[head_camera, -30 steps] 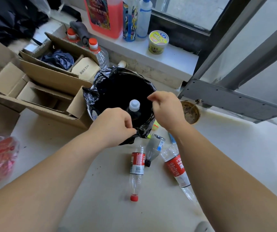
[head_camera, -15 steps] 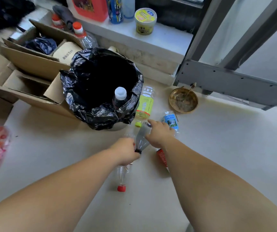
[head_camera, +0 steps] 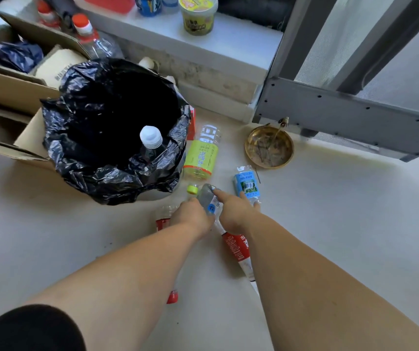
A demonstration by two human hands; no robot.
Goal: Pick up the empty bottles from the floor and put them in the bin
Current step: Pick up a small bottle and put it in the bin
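Observation:
My left hand (head_camera: 190, 219) and my right hand (head_camera: 233, 214) both grip a small clear bottle (head_camera: 208, 200) low over the floor, just in front of the bin. The bin (head_camera: 58, 138) is lined with a black bag, and a white-capped bottle (head_camera: 150, 139) stands inside it. On the floor lie a yellow-green labelled bottle (head_camera: 202, 158) beside the bin and a blue-labelled bottle (head_camera: 246, 184) by my right hand. A red-labelled bottle (head_camera: 237, 249) lies under my right wrist. Another red-labelled bottle (head_camera: 161, 222) is mostly hidden by my left arm.
Open cardboard boxes (head_camera: 8, 87) crowd the left of the bin. A brass bowl (head_camera: 269, 148) sits on the floor by the grey metal door frame (head_camera: 342, 120). A white ledge (head_camera: 228, 46) behind holds a yellow tub (head_camera: 197, 15) and containers.
My hands left the bin's rim, dropped to the floor and closed on the clear bottle. The view tilted down and moved closer to the floor.

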